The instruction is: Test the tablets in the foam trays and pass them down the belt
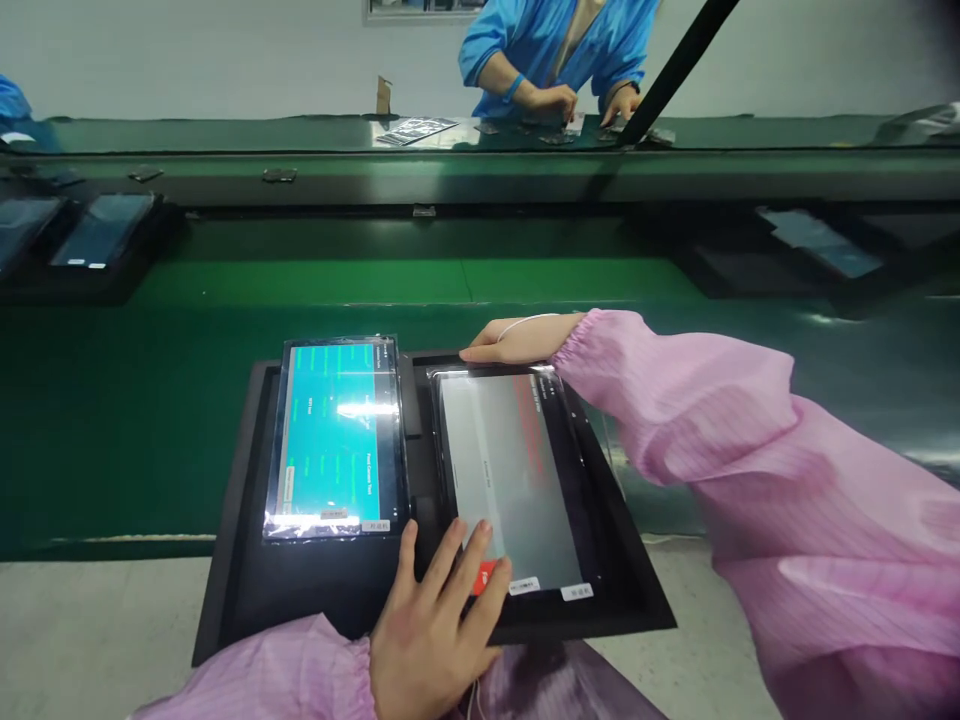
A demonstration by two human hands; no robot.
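Note:
A black tray [247, 590] lies at the near edge of the green belt with two tablets in it. The left tablet [337, 435] shows a cyan screen under clear film. The right tablet [510, 480] shows a grey screen with red at its right side. My left hand [431, 630] lies open on the near end of the right tablet, fingers spread, fingertips by a red mark on the screen. My right hand [517, 340] rests at that tablet's far edge, fingers stretched flat along it. Both arms wear pink sleeves.
A green conveyor belt [465, 270] runs across the view. Another tray with dark tablets [97, 235] sits at far left, a further one [817, 245] at far right. Across the line a person in a blue coat [555, 60] handles small parts. A black bar [675, 70] slants up.

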